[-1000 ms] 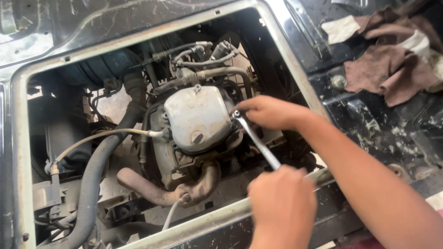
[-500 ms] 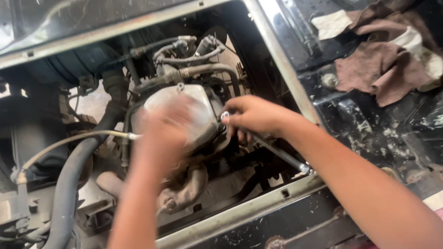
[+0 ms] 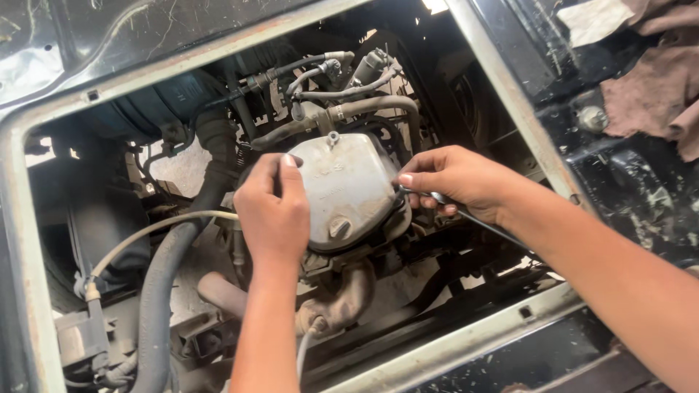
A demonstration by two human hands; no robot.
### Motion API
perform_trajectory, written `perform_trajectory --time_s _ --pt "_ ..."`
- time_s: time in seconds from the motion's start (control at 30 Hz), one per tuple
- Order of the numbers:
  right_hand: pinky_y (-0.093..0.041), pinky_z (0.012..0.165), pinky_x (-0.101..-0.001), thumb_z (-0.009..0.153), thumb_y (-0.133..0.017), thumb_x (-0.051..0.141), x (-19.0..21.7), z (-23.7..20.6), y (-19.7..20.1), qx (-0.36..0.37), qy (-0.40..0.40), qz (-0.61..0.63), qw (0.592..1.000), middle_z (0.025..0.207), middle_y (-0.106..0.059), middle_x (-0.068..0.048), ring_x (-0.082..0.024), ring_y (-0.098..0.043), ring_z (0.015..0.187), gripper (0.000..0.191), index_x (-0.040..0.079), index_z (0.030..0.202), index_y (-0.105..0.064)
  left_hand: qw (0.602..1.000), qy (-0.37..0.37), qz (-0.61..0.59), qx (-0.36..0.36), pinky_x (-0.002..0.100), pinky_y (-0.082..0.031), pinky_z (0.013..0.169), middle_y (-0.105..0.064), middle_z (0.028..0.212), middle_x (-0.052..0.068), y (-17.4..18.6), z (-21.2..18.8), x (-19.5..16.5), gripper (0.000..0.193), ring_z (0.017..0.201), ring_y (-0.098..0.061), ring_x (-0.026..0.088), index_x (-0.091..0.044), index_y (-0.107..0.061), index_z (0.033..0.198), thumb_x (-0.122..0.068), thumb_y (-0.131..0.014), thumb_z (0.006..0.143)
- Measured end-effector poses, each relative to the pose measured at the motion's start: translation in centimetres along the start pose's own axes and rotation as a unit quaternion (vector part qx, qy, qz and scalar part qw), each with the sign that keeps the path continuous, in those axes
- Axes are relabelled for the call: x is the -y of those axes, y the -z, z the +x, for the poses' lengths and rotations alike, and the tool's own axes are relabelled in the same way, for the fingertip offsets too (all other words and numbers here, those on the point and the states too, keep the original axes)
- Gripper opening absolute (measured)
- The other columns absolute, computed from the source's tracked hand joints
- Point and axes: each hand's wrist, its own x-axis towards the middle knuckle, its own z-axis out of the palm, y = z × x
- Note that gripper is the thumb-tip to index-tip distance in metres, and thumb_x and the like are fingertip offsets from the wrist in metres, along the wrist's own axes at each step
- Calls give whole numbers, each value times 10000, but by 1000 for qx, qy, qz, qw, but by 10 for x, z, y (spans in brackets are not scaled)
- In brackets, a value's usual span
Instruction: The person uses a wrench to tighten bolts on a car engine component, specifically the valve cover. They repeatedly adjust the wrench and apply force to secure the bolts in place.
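Note:
A dusty grey engine cover point(image 3: 349, 191) sits in the middle of an open engine bay. My left hand point(image 3: 273, 211) rests against the cover's left edge, fingers curled onto it. At the cover's right edge my right hand point(image 3: 455, 178) grips the head end of a long metal wrench point(image 3: 473, 217). The wrench's handle runs down and to the right under my forearm. The wrench's tip is hidden between my fingers and the cover.
A light metal frame point(image 3: 502, 109) rims the engine opening. Black rubber hoses point(image 3: 171, 291) and a white cable point(image 3: 145, 236) run at the left. Thin pipes point(image 3: 342, 80) cross behind the cover. Brown rags point(image 3: 652, 91) lie on the dark floor panel at upper right.
My left hand left the wrench's handle, swept up across the engine and now rests on the cover's left edge. The right hand stays at the wrench's head. The camera has moved closer.

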Motion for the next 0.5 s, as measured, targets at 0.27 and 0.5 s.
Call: perform_trajectory --time_s 0.27,0.5 --pt "-394 432 -207 936 -694 150 3 -4 -1 -18 9 -12 1000 722 -661 -48 -72 -546 557 221 -39 1048 -713 998 58 5 1 361 -506 681 -712 786 152 5 1 -13 208 710 -690 249 4 -710 945 -148 -574 983" --pt "-451 448 -213 951 -617 192 18 -15 -12 -20 -9 -52 998 745 -731 -97 -105 -644 592 249 -4 1074 -708 998 65 9 15 377 -501 675 -704 779 167 3 1 -13 217 708 -690 271 8 -709 939 -153 -571 986"
